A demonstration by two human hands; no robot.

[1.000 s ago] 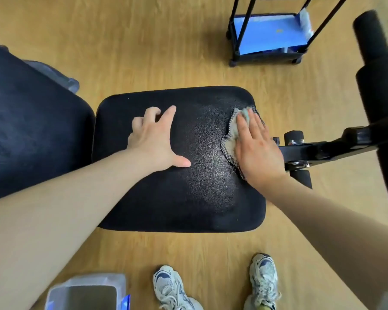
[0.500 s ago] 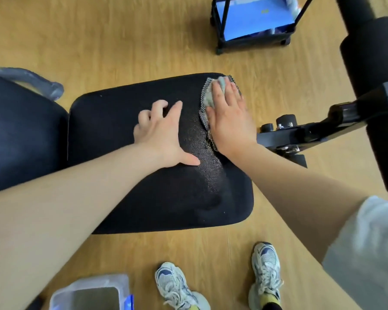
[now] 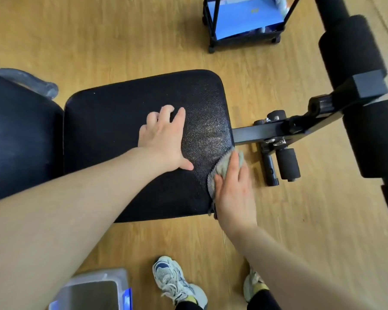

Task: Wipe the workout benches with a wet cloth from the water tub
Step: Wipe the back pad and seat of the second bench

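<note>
The bench [image 3: 126, 135] has a black, grained seat pad lying flat, with a shiny patch near its right edge. A second dark pad adjoins it on the left. The grey cloth [image 3: 222, 168] lies bunched over the seat's right edge. The clear plastic tub [image 3: 94, 285] stands on the floor [image 3: 99, 41], near left.

Clothing worn: white sneakers [image 3: 178, 280] with blue panels and white laces, yellow socks [image 3: 261, 287], black trousers [image 3: 264, 302], all seen below the right hand [image 3: 233, 193].
</note>
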